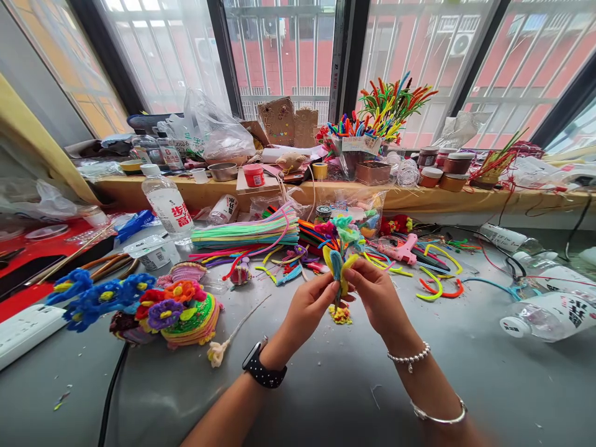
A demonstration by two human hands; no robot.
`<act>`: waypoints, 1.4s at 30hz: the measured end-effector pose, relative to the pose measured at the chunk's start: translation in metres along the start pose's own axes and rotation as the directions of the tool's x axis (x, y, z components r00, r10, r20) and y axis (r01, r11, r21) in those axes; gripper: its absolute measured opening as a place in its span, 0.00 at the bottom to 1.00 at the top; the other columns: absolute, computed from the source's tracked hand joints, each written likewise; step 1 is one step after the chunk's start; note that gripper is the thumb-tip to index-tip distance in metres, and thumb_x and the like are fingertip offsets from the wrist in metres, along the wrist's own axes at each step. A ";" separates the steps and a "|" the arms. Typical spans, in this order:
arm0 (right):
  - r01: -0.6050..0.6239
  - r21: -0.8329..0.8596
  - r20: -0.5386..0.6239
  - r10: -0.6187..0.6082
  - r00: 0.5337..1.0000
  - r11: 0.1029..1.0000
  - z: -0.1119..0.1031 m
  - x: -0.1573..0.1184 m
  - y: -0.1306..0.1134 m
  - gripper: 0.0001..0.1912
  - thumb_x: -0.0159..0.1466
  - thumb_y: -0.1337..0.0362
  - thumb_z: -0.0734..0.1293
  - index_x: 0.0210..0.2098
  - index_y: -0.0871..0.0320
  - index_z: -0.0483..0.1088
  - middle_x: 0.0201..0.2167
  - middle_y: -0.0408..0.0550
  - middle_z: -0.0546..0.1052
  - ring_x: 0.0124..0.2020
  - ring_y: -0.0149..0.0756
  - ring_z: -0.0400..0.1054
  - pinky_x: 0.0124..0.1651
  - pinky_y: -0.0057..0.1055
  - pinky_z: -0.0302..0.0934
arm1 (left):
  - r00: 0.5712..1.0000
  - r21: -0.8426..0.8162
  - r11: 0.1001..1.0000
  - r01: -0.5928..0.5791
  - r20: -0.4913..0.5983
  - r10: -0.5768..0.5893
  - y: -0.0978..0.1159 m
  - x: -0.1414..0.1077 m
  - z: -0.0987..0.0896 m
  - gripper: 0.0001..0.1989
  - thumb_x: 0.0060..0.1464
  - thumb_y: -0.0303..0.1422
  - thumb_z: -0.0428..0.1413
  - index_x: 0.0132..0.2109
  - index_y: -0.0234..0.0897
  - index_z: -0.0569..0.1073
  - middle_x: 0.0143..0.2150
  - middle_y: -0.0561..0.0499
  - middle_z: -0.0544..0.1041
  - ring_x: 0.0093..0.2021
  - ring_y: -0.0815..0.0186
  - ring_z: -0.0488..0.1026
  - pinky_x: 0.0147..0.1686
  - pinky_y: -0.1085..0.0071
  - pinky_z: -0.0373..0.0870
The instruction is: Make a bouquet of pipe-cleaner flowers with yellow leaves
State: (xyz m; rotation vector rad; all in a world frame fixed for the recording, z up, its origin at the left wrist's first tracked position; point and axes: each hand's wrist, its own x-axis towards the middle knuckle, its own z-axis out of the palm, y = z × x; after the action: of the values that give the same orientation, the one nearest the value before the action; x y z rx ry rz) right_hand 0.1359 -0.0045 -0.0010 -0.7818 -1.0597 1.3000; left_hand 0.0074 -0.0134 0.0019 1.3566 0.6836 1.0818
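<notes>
My left hand (313,300) and my right hand (371,292) meet in front of me above the grey table. Between them they hold a pipe-cleaner flower (336,264) with yellow and light blue fuzzy petals. My left fingers pinch its blue part, while the right thumb and fingers grip a yellow petal on the other side. Behind it, pink and mint fuzzy pieces overlap in view, and I cannot tell whether they belong to it. Below my fingers lies a small yellow and red fuzzy piece (340,314). To the left rests a pale flower on a thin stem (216,352).
A bundle of pastel pipe cleaners (246,231) lies behind my hands. Finished fuzzy flowers (165,313) stand at left, near a water bottle (167,205). A pink glue gun (398,250) and lying bottles (554,316) are at right. A crowded wooden ledge (288,189) runs behind.
</notes>
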 end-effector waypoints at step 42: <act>-0.049 -0.051 0.116 0.054 0.992 0.997 -0.003 0.003 0.007 0.11 0.51 0.57 0.68 0.31 0.56 0.73 0.23 0.41 0.68 0.24 0.28 0.58 0.27 0.26 0.54 | 0.972 -0.160 0.959 0.235 0.051 -0.230 -0.003 0.000 -0.002 0.14 0.46 0.41 0.54 0.31 0.32 0.68 0.27 0.52 0.68 0.28 0.70 0.67 0.33 0.70 0.65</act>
State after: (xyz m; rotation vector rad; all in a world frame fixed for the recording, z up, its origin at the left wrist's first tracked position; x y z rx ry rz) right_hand 0.1365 -0.0007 -0.0078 -0.7813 -1.1749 1.3819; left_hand 0.0063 -0.0118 -0.0013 1.1186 0.6951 0.9053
